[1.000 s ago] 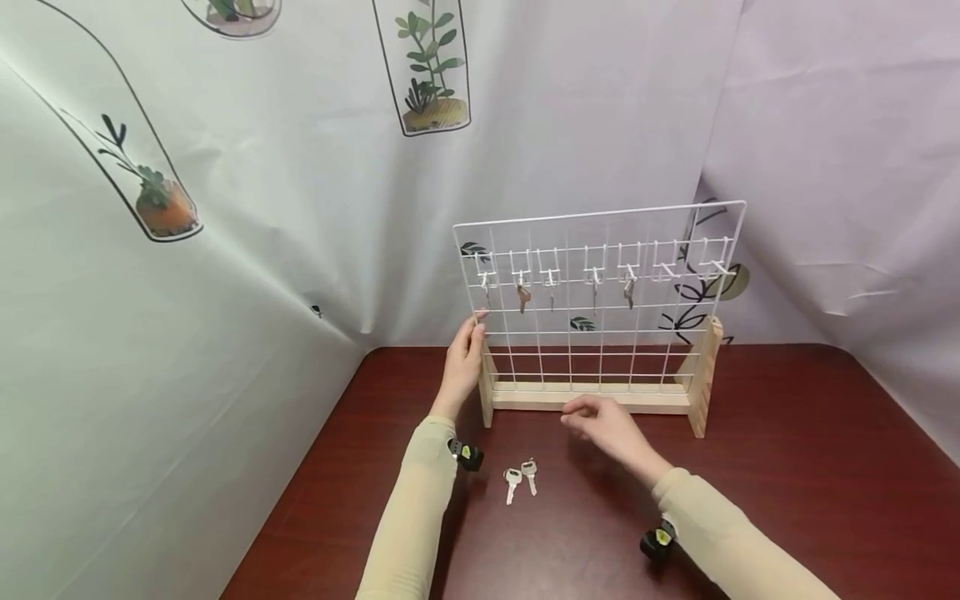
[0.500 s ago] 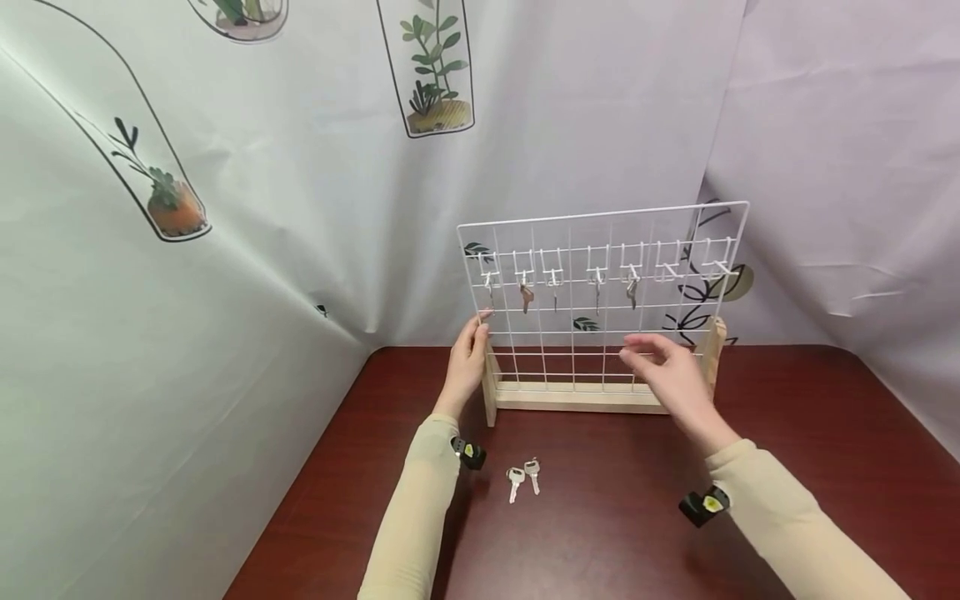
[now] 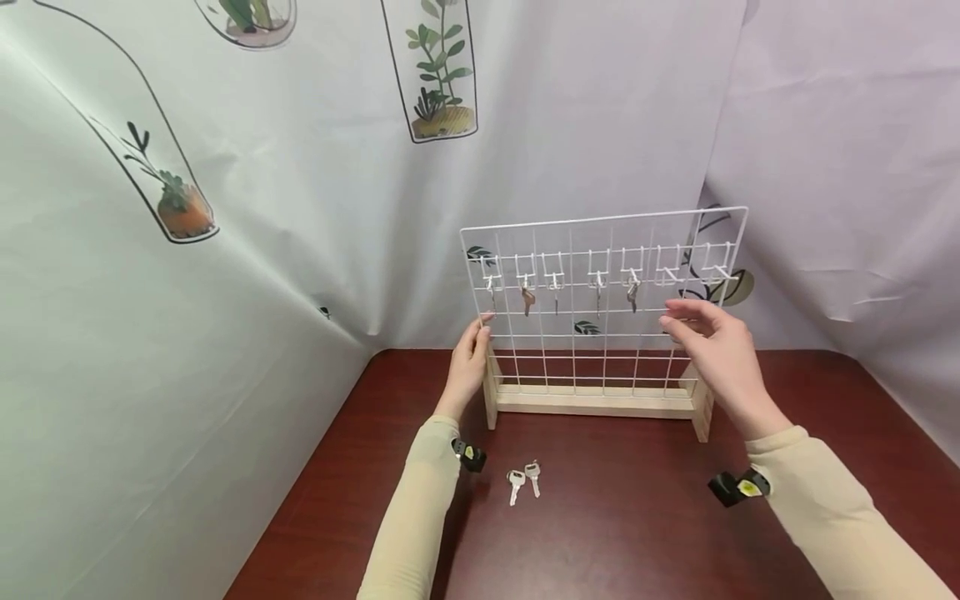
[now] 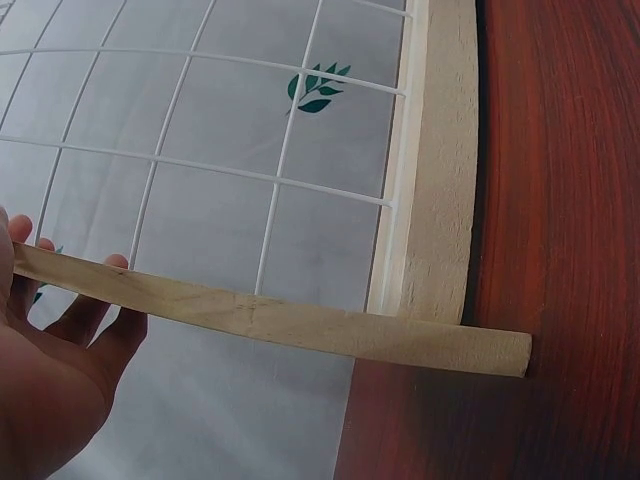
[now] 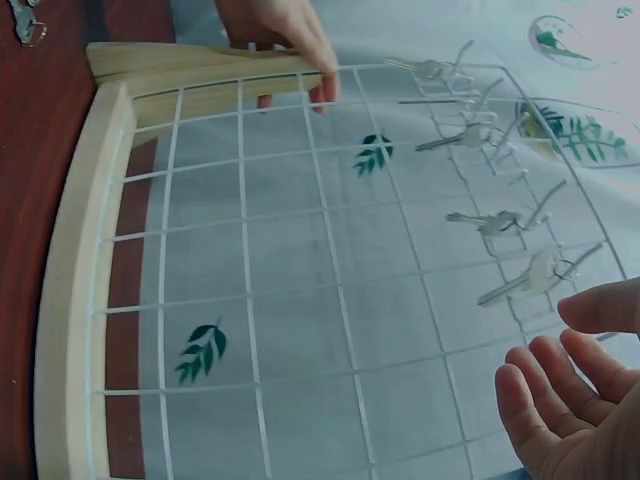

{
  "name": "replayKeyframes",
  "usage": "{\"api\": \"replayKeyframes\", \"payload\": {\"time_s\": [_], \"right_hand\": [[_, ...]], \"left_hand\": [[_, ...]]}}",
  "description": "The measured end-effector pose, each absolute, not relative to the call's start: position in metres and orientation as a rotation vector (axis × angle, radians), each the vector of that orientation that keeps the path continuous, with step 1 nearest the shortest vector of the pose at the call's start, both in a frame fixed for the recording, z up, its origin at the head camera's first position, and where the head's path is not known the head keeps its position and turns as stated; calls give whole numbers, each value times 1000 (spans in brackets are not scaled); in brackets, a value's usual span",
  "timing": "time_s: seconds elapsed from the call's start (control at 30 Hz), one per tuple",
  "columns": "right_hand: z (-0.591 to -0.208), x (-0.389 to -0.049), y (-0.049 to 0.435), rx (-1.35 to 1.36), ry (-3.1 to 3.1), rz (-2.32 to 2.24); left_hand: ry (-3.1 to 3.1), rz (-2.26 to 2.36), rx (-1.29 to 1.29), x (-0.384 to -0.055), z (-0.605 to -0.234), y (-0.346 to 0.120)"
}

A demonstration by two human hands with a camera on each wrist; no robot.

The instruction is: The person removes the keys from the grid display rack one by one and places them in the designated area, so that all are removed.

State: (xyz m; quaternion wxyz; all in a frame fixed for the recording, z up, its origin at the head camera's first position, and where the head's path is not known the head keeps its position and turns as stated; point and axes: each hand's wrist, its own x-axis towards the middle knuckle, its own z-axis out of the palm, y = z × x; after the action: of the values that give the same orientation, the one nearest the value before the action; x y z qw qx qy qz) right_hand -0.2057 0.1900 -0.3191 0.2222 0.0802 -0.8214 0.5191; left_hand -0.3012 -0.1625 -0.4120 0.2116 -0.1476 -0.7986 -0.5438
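A white wire grid rack (image 3: 573, 335) with a wooden stand stands upright on the table, hooks along its upper part. My left hand (image 3: 467, 367) grips the left wooden upright (image 4: 250, 315), fingers around its upper end in the left wrist view. Several keys hang from the hooks, among them a brownish key (image 3: 528, 302) and a silver key (image 3: 632, 297); in the right wrist view a key (image 5: 530, 275) hangs near my fingertips. My right hand (image 3: 716, 346) is raised before the grid's right part, thumb and fingers apart, nothing seen between them.
Two silver keys lie on the dark red table in front of the rack, a left key (image 3: 515, 485) and a right key (image 3: 533, 477). The two rightmost hooks (image 3: 717, 271) carry no key. A white curtain (image 3: 600, 125) with plant prints hangs behind.
My right hand has risen from low in front of the rack's base, moving right and up to the grid's right side. My left hand stays on the upright; the keys are unmoved.
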Motion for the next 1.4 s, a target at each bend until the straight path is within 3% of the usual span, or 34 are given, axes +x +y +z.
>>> {"api": "replayKeyframes", "payload": {"time_s": [1.4], "right_hand": [[-303,-233,161,249,-2346,1552]], "left_hand": [[-2224,-1505,-394,-301,-414,-163]]}}
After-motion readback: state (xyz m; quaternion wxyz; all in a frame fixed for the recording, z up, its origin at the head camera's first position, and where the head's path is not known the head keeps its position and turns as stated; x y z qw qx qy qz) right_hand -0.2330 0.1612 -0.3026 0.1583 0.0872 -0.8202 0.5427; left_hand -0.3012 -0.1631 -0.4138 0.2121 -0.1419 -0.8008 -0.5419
